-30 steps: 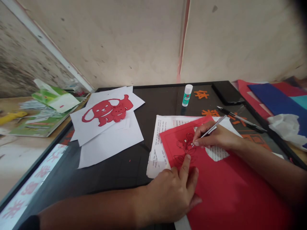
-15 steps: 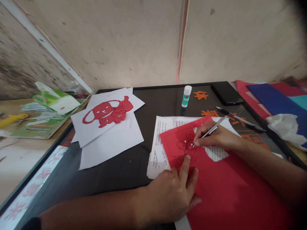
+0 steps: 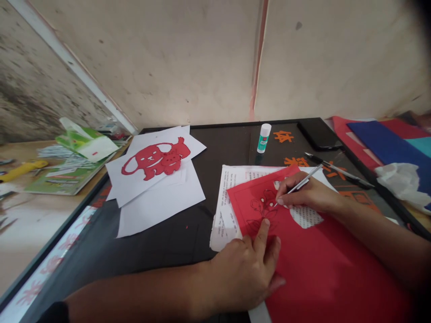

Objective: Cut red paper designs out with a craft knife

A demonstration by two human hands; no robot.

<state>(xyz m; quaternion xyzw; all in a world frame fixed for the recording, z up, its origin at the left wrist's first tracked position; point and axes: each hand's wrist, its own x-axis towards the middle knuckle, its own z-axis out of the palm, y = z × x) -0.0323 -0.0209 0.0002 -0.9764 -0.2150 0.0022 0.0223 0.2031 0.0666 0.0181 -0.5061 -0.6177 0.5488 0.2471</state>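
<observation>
My right hand pinches a thin silver pen-like tool, its tip on a flower drawing on the red paper. With fingers apart, my left hand lies on the same paper, the index fingertip pressing just below the flower lines. Small cut openings show white in the drawing near the tool's tip. Under the red sheet are printed white pages, which also show through a larger cut-out hole below my right hand.
A glue stick stands behind the pages. White sheets with red animal cut-outs lie left. A black phone, a craft knife, crumpled tissue and coloured papers are right. Green booklets lie far left.
The whole view has shifted slightly, moving things a little to the right in the picture. My right hand still grips the tool, and my left hand stays on the red paper.
</observation>
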